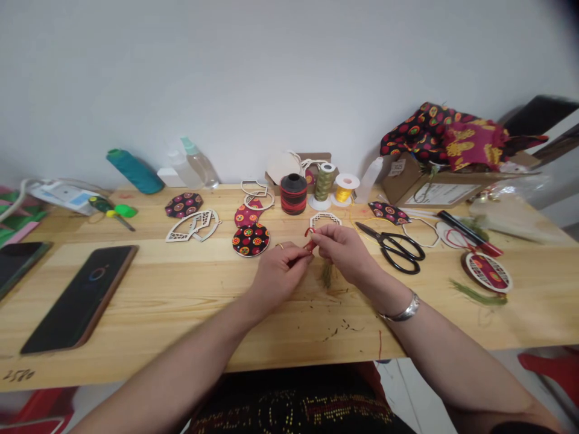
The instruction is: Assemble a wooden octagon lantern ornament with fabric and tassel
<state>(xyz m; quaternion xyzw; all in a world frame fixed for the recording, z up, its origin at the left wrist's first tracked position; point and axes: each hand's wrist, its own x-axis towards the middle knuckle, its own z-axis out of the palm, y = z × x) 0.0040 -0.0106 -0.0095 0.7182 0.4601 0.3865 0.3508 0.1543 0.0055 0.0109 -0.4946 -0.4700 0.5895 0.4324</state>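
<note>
Red cord (310, 229) sits pinched between both hands (346, 253)

The long pale wooden table (190, 313) looks smooth, its grain showing under a faint sheen. The thin red cord (310, 231) appears to be textile. Polished metal gleams on the wide silver bracelet (409, 308); the black-handled scissors (382, 238) have glossy, coated-looking loops and darker metal blades. The large black rectangular phone (84, 298) has a glassy face. The brown cardboard box (411, 179) is matt, the dark dotted cloth (416, 132) soft and creased.
</note>
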